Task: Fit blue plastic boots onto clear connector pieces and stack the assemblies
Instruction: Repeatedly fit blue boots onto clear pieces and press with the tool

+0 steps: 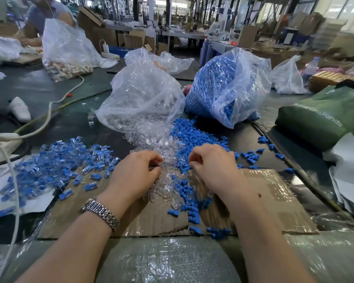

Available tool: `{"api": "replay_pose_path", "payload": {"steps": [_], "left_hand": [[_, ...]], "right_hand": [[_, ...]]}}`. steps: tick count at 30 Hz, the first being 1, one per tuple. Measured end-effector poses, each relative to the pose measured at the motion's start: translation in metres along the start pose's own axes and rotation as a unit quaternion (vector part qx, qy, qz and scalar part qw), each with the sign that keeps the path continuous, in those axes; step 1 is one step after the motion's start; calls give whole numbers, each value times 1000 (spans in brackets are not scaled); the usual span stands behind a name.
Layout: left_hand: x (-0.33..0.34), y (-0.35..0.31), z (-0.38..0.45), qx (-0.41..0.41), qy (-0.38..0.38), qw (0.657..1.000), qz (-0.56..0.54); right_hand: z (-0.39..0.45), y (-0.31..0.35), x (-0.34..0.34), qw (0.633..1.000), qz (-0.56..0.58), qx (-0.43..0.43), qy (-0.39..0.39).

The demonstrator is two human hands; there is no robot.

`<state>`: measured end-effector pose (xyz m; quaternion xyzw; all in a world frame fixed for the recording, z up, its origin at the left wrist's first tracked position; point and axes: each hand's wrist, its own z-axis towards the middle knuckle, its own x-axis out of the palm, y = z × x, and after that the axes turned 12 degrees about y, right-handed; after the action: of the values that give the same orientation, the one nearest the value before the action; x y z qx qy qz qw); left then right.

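We are looking down at a dark worktable point(55, 82) in a large factory hall, with a flattened sheet of taped cardboard point(274, 203) laid on it right in front of us. Our left hand point(134, 176), a metal watch point(101, 212) on its wrist, has its fingers curled down into the spill of clear connector pieces point(161, 180) in the middle; it seems to pinch something clear at its fingertips, though we cannot tell exactly what. Our right hand point(211, 167) is likewise curled, thumb and forefinger drawn together at the edge of the loose blue boots point(192, 137), and whether it holds a piece we cannot tell. The clear pieces pour from an open plastic bag point(139, 99) standing just beyond our hands; beside it on the right a second bag point(227, 88) is full of blue boots, with more boots scattered over the cardboard and the table. To our left lies a wide heap of finished assemblies point(70, 164), blue set in clear, spread partly over white paper point(35, 203) rather than neatly stacked. A white cable point(49, 111) runs across the left of the table, and a green bag point(323, 117) rests at the right edge. Farther back, another person point(47, 15) works over a bag at the far left. Behind them, the room holds cardboard boxes point(108, 31), benches and pillars, all softly blurred.
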<state>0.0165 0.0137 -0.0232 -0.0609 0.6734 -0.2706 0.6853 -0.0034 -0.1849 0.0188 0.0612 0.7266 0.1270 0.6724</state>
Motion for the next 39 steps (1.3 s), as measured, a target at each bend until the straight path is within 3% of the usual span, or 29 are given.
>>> {"api": "replay_pose_path", "payload": {"steps": [12,22,25,27,30,31,32,39], "left_hand": [[-5,-4,-2,8,24,999,-46],[-9,1,-2,-8,9,997,-76],[-13,5,-1,-22,1,988,-151],[-17,7,0,-39,23,942,-332],[-24,9,-2,-48,63,746,-661],[-25,10,-1,-42,72,708,-702],[-25,11,0,-34,82,692,-717],[-21,9,1,4,107,674,-731]], "right_hand": [[8,6,12,997,-49,-13,51],[9,9,16,999,-24,-34,34],[7,4,13,999,28,-22,2],[6,-1,10,996,83,-15,-32],[4,-3,5,980,186,-30,-57],[3,-1,4,972,223,-40,-53],[2,1,4,963,261,-51,-45],[-4,7,0,880,445,-159,-42]]}}
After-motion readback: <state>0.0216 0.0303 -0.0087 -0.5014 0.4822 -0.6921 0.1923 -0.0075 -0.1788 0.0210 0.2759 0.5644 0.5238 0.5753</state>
